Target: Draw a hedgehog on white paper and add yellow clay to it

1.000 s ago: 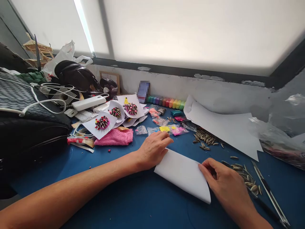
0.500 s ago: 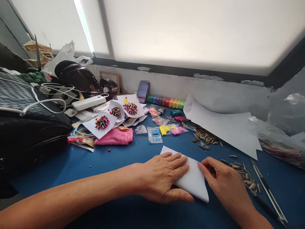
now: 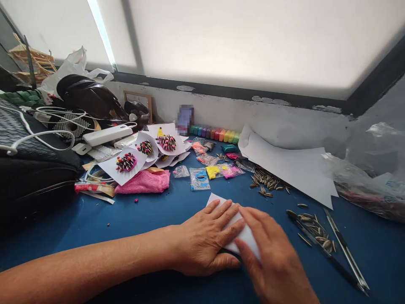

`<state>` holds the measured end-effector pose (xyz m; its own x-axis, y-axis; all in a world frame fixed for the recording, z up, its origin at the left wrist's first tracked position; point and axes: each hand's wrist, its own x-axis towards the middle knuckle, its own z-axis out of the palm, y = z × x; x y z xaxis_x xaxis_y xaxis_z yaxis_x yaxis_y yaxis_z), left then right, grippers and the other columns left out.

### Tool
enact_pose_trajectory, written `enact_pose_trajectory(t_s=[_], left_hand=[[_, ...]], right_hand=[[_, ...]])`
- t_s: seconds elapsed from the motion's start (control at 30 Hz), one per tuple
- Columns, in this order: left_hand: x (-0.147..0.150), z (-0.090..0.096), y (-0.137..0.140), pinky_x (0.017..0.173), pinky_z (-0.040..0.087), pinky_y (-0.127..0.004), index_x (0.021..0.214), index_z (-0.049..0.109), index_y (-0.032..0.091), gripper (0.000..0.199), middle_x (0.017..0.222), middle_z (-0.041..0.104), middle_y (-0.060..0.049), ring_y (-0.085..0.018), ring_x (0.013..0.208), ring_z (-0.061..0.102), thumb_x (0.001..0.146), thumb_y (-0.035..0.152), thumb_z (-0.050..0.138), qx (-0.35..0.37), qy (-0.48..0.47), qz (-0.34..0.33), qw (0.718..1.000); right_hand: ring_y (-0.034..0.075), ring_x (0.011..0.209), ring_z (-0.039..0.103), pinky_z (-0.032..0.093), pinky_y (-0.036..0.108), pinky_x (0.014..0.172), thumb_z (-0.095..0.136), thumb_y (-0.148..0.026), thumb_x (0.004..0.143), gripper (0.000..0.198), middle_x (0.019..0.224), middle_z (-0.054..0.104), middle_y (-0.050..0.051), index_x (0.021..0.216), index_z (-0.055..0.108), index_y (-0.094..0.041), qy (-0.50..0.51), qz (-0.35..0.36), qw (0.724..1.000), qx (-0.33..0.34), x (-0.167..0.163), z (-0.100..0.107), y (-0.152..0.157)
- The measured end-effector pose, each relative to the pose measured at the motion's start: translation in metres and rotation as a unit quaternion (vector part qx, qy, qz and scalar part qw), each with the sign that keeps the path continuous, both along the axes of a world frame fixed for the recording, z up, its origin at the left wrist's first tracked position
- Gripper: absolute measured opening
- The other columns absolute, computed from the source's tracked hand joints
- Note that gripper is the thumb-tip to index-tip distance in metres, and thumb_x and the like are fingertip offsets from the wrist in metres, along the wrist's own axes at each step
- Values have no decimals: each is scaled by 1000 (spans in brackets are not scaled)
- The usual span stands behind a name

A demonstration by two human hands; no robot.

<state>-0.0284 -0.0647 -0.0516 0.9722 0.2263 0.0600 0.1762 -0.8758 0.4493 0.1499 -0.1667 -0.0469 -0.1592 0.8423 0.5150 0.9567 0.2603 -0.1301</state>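
A folded sheet of white paper [image 3: 249, 238] lies on the blue tabletop, largely covered by both hands. My left hand [image 3: 210, 238] rests flat on it, fingers spread across the paper and thumb out to the side. Over the paper's right part is my right hand [image 3: 274, 253], slightly blurred, its thumb and fingers apart and its fingertips beside the left hand's fingers. Whether the right fingertips press on the paper I cannot tell.
Right of the hands lie striped sunflower seeds [image 3: 316, 230], a pen [image 3: 329, 257] and a utility knife [image 3: 348, 251]. Farther back are a large white sheet [image 3: 284, 162], bagged coloured clay [image 3: 200, 179], a pink cloth [image 3: 144, 181] and seed-covered figures [image 3: 126, 162] on paper. A black bag [image 3: 31, 169] stands left.
My right hand has moved left from the paper's right edge to over the paper, and its pinch has opened. My left hand stays flat on the paper. The view has shifted slightly.
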Motion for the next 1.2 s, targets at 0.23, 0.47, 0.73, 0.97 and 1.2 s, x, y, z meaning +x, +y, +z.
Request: enact_pose_trajectory(t_s=[0.23,0.47,0.73,0.97,1.2], left_hand=[[0,1,-2,123,13,-54,159,16,19,71,163,17,-16,-34,151,11,99,48,41,4,-15,3,1000],[0,1,0,125,6,-46,159,14,13,67,164,11,-14,-26,153,3,103,44,33,-15,11,7,1000],[1,-6,3,125,10,-45,158,19,12,67,163,13,-14,-25,153,7,102,45,38,15,14,51,998],[-3,-3,2,124,5,-46,157,18,7,74,163,11,-17,-28,152,3,102,55,31,32,28,67,997],[1,-2,0,124,4,-46,157,19,7,73,164,10,-18,-30,152,3,102,53,33,50,41,70,995]], right_hand=[[31,132,54,51,43,102,36,-58,98,73,147,51,18,149,44,-7,-103,-21,993,-46,-7,-34,3],[31,139,44,48,45,106,31,-61,98,78,153,38,18,149,41,-3,-95,-30,990,-97,-3,-35,1],[29,144,34,38,45,115,35,-62,96,80,158,30,15,153,34,-7,-58,-40,985,-160,-1,-28,-5],[25,142,39,41,44,112,26,-53,101,69,155,36,13,152,38,-9,-13,-66,980,-188,-1,-19,-5],[30,144,37,39,50,112,33,-18,94,57,158,34,19,150,42,-7,-18,-70,984,-164,-12,-15,30]])
